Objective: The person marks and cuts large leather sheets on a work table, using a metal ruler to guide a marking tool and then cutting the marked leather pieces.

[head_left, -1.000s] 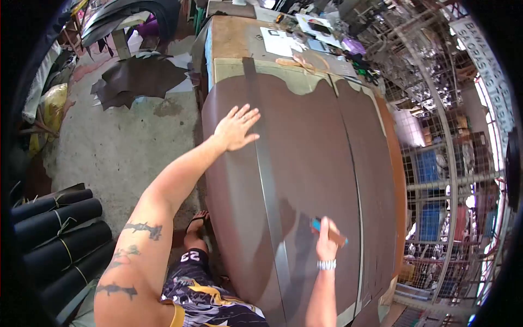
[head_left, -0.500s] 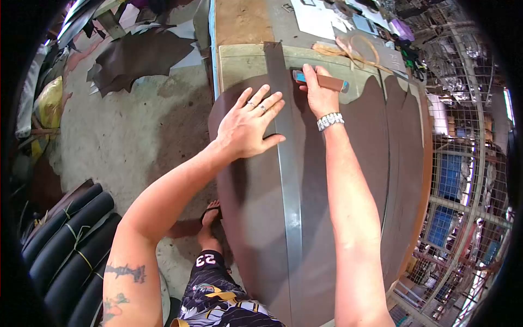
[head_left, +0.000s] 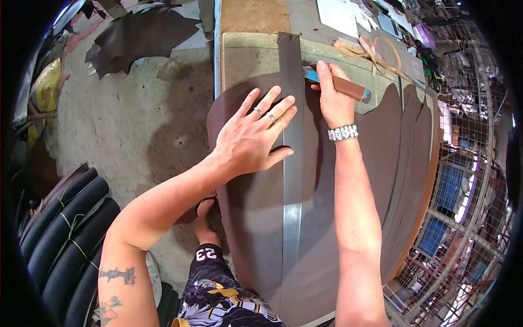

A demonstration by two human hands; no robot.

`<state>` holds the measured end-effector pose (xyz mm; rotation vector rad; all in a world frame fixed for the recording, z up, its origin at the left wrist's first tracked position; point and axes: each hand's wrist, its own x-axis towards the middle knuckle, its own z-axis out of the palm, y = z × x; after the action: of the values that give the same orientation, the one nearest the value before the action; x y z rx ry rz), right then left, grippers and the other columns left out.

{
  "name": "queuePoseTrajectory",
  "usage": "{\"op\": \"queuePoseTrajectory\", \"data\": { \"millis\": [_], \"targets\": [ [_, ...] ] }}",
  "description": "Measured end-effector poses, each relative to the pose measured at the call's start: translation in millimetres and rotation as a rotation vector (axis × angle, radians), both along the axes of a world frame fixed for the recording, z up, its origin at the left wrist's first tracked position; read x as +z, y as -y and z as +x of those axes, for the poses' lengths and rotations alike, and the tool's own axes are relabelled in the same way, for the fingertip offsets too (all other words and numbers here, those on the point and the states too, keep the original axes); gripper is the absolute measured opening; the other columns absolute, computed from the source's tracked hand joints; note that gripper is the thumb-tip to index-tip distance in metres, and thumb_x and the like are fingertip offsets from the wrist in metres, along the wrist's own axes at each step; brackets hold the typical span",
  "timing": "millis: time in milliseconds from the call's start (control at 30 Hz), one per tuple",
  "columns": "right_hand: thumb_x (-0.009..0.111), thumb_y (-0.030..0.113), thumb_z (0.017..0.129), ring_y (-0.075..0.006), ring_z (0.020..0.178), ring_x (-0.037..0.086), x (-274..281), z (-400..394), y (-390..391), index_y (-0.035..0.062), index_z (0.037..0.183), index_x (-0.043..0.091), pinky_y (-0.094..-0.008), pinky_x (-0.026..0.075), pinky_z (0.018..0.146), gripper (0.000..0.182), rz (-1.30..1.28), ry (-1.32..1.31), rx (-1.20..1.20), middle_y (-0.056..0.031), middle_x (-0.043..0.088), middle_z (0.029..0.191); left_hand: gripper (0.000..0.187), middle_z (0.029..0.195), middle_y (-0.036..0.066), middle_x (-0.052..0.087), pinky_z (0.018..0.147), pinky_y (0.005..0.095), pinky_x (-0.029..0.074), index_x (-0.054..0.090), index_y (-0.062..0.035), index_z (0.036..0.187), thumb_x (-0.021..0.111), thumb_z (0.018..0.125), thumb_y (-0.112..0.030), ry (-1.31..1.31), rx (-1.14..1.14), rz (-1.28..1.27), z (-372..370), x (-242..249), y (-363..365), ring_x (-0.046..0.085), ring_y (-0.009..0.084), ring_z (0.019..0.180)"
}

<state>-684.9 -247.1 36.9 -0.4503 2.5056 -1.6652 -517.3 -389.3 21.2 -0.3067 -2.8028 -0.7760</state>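
Note:
A long metal straightedge (head_left: 292, 218) lies lengthwise over a large sheet of dark brown leather (head_left: 250, 234). My left hand (head_left: 253, 133) rests flat with fingers spread, its fingertips and thumb reaching the straightedge's left side. In my right hand (head_left: 335, 98) is a utility knife (head_left: 348, 89) with a blue body and a brown wrapped grip. Its front end points left, close to the straightedge's right edge near the far end of the leather. I cannot make out the blade.
Beyond the leather, a tan strap (head_left: 354, 50) lies coiled on the table, with white sheets (head_left: 335, 16) behind. Dark rolls (head_left: 71, 218) tied with string stand at lower left. A dark hide piece (head_left: 144, 38) lies on the floor. Wire mesh shelving (head_left: 452, 207) runs along the right.
The view has shifted slightly. My left hand has moved a little toward me along the straightedge. The knife's grip end has swung toward me, so it sits more slanted.

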Motion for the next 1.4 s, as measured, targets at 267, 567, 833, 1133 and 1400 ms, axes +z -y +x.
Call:
{"op": "queuePoseTrajectory", "data": {
  "millis": [267, 567, 833, 1133, 1400],
  "targets": [
    [0.072, 0.039, 0.092, -0.0293, 0.073, 0.068, -12.8, -15.5, 1.7, -0.0028, 0.092, 0.064, -0.0423, 0.053, 0.068, 0.043, 0.200, -0.227, 0.002, -0.0155, 0.071, 0.079, 0.095, 0.162, 0.011, 0.041, 0.127, 0.0521, 0.023, 0.049, -0.0004, 0.149, 0.078, 0.080, -0.058, 0.007, 0.009, -0.018, -1.6, 0.7, -0.4, 0.030, 0.0303, 0.154],
    [0.069, 0.031, 0.085, -0.0241, 0.070, 0.075, 18.6, -30.6, 15.6, 0.0027, 0.081, 0.071, -0.0380, 0.058, 0.072, 0.029, 0.368, -0.016, 0.118, -0.0107, 0.075, 0.072, 0.118, 0.163, 0.015, 0.038, 0.128, 0.0520, 0.019, 0.044, 0.0046, 0.152, 0.076, 0.071, -0.075, -0.017, -0.021, -0.095, 3.0, 0.2, -0.5, 0.028, 0.0319, 0.155],
    [0.078, 0.019, 0.089, -0.0149, 0.070, 0.075, 15.8, -49.4, 12.7, -0.0023, 0.093, 0.064, -0.0259, 0.060, 0.061, 0.026, 0.334, 0.138, 0.181, -0.0096, 0.073, 0.084, 0.119, 0.166, 0.014, 0.033, 0.129, 0.0508, 0.017, 0.042, 0.0025, 0.154, 0.073, 0.073, -0.078, -0.011, -0.028, -0.138, 2.2, -6.2, 1.7, 0.025, 0.0299, 0.157],
    [0.077, 0.017, 0.090, -0.0169, 0.071, 0.075, 14.7, -49.2, 12.0, -0.0037, 0.097, 0.065, -0.0262, 0.061, 0.062, 0.025, 0.301, 0.201, 0.209, -0.0116, 0.073, 0.086, 0.123, 0.166, 0.016, 0.032, 0.128, 0.0532, 0.019, 0.038, 0.0034, 0.156, 0.076, 0.070, -0.077, 0.006, -0.033, -0.156, 2.4, -8.3, 1.6, 0.023, 0.0321, 0.157],
    [0.074, 0.015, 0.092, -0.0162, 0.074, 0.075, 11.9, -37.1, -10.4, -0.0037, 0.097, 0.065, -0.0252, 0.062, 0.065, 0.022, 0.425, 0.301, 0.239, -0.0120, 0.073, 0.088, 0.124, 0.167, 0.016, 0.031, 0.128, 0.0524, 0.018, 0.035, 0.0016, 0.158, 0.076, 0.070, -0.077, 0.021, -0.026, -0.189, 3.1, -10.2, -1.8, 0.023, 0.0314, 0.157]
  ]
}}
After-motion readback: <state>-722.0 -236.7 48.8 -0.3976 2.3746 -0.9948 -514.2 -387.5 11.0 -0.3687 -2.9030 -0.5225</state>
